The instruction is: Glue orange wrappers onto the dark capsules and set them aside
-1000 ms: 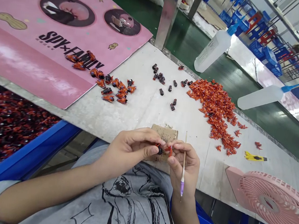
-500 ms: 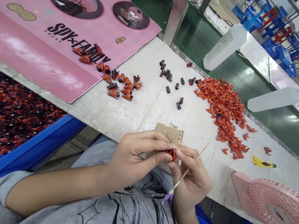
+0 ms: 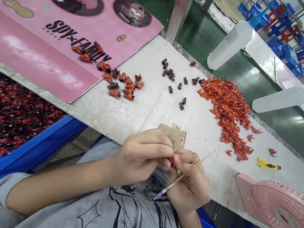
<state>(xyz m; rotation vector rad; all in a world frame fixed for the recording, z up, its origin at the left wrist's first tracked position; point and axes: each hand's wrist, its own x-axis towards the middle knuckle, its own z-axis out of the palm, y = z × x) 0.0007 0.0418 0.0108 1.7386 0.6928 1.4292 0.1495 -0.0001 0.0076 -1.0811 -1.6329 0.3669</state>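
My left hand (image 3: 145, 155) and my right hand (image 3: 192, 182) meet fingertip to fingertip in front of my body. Both are closed on a small orange-red and dark plastic piece (image 3: 171, 161), mostly hidden by the fingers. A thin wooden stick (image 3: 199, 162) with a purple tip also runs through my right hand, slanting down to the left. Just beyond the fingers lies a brown cardboard piece (image 3: 171, 135) covered with dark specks. Farther off are several loose dark cylindrical parts (image 3: 179, 86) and, to the right, a large heap of orange-red spiky parts (image 3: 225, 105).
Several orange-and-black pieces (image 3: 129, 86) lie left, some on a pink printed board (image 3: 48, 55). A blue bin (image 3: 47, 135) full of similar pieces stands below. Right are a yellow cutter (image 3: 267, 164) and pink fan (image 3: 278, 208); white bottles (image 3: 229, 46) stand beyond the table edge.
Both hands have turned the small piece, and the fingers now cover more of it. The stick's purple tip has swung left and slightly up. Loose parts on the table lie as before.
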